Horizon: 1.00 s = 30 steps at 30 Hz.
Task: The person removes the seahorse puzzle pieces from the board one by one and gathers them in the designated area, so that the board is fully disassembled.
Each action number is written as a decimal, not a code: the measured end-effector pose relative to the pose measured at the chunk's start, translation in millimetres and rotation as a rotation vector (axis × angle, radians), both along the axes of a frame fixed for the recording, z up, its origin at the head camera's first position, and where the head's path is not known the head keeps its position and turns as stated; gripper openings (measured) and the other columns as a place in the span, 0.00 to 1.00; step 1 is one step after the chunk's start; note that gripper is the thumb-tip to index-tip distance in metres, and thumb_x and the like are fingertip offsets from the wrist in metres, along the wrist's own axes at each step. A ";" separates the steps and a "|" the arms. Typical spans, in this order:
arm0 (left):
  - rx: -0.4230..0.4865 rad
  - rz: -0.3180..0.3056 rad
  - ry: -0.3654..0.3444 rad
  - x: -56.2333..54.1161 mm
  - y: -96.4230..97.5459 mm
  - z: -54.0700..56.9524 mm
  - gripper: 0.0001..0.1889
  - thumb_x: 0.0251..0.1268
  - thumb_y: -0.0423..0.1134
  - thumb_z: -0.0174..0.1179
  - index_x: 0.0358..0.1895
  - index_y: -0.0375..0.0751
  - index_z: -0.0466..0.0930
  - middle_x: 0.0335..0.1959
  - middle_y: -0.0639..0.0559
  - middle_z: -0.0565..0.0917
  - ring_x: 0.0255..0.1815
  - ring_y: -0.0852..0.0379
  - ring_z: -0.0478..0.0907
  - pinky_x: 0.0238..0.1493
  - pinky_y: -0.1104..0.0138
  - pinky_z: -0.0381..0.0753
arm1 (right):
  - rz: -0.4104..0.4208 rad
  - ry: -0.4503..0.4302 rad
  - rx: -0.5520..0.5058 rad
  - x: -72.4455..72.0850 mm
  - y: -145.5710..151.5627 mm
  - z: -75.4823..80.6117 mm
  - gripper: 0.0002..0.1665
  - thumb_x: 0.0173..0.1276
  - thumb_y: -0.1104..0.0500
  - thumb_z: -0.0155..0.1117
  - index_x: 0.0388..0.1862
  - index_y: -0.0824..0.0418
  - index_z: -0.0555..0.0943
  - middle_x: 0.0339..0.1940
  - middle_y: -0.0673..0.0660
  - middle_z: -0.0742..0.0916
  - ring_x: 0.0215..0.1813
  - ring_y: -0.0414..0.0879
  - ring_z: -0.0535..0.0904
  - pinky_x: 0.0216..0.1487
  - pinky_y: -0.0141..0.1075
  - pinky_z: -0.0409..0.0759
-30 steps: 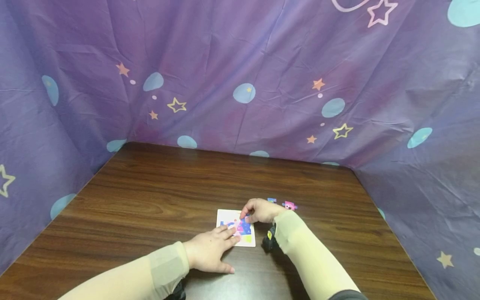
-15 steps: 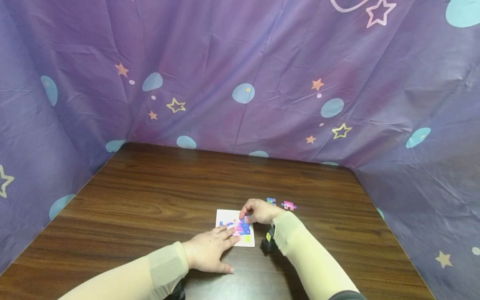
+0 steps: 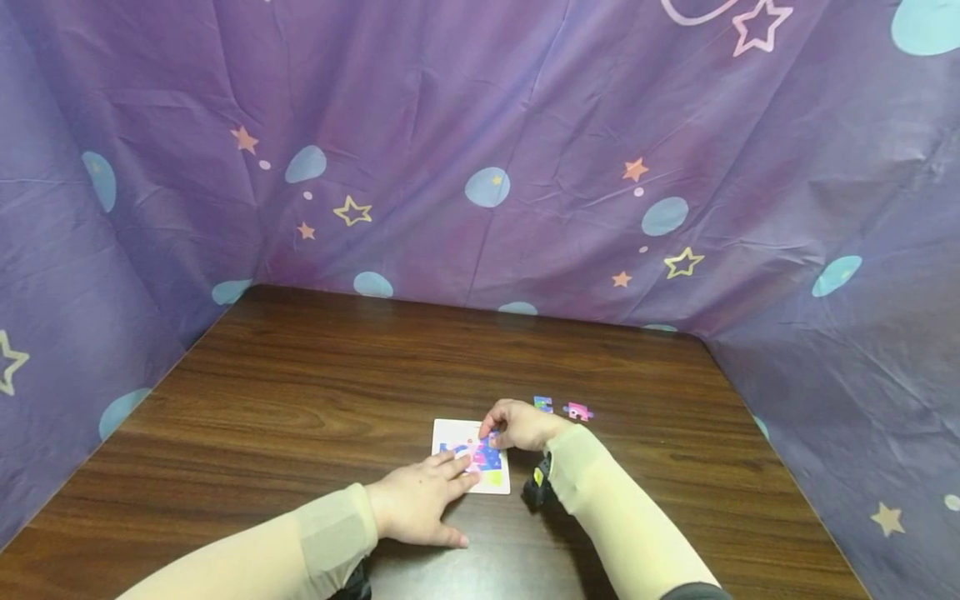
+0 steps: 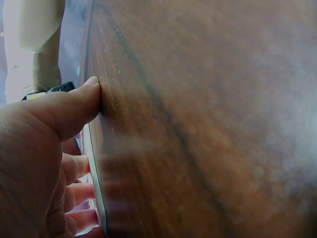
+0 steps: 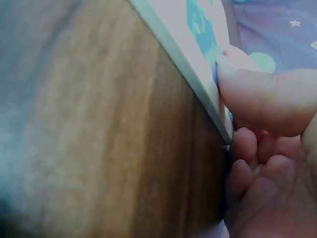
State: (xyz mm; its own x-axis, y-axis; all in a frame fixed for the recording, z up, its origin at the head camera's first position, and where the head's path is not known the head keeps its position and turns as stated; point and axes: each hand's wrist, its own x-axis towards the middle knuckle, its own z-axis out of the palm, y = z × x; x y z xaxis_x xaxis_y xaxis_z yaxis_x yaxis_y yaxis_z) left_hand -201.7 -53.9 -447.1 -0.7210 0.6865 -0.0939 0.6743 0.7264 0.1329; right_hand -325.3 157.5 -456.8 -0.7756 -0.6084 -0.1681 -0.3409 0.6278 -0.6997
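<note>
My R hand (image 3: pixel 520 423) seems to be pinching a blue piece (image 3: pixel 496 433) on the puzzle board (image 3: pixel 453 427), btwn the tabletop (image 3: pixel 337 383)'s L/R edges; prob light, stiff card, so I'd grip its sides, L hand (image 3: pixel 422 502) splayed flat.

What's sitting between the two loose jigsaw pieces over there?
Nothing: a narrow strip of bare wood-grain tabletop separates the blue jigsaw piece from the pink jigsaw piece, seen in the head view.

White-bordered puzzle board (image 3: pixel 448 428) lies flat, blue and pink inside
</note>
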 end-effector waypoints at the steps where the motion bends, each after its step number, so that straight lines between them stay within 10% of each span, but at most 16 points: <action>1: 0.000 -0.001 0.001 -0.2 0.0 -0.2 0.43 0.56 0.69 0.57 0.71 0.48 0.65 0.74 0.46 0.61 0.73 0.45 0.57 0.70 0.58 0.61 | -0.001 0.005 0.006 0.0 -0.6 0.7 0.11 0.53 0.73 0.68 0.33 0.61 0.84 0.36 0.51 0.78 0.41 0.42 0.72 0.51 0.38 0.71; 13: 0.000 -0.002 0.009 -1.2 0.1 -2.8 0.43 0.56 0.69 0.57 0.71 0.48 0.66 0.73 0.47 0.62 0.73 0.45 0.58 0.69 0.58 0.62 | 0.038 0.170 0.024 6.9 0.0 0.0 0.12 0.52 0.71 0.70 0.30 0.55 0.83 0.39 0.49 0.78 0.46 0.44 0.72 0.56 0.42 0.70; 30: -0.001 -0.001 -0.009 -1.5 0.2 -2.7 0.44 0.56 0.70 0.56 0.72 0.48 0.65 0.74 0.46 0.60 0.73 0.45 0.57 0.70 0.58 0.60 | -0.095 -0.029 -0.090 4.0 -0.6 -3.5 0.18 0.51 0.75 0.70 0.41 0.63 0.82 0.37 0.52 0.81 0.41 0.44 0.74 0.48 0.37 0.74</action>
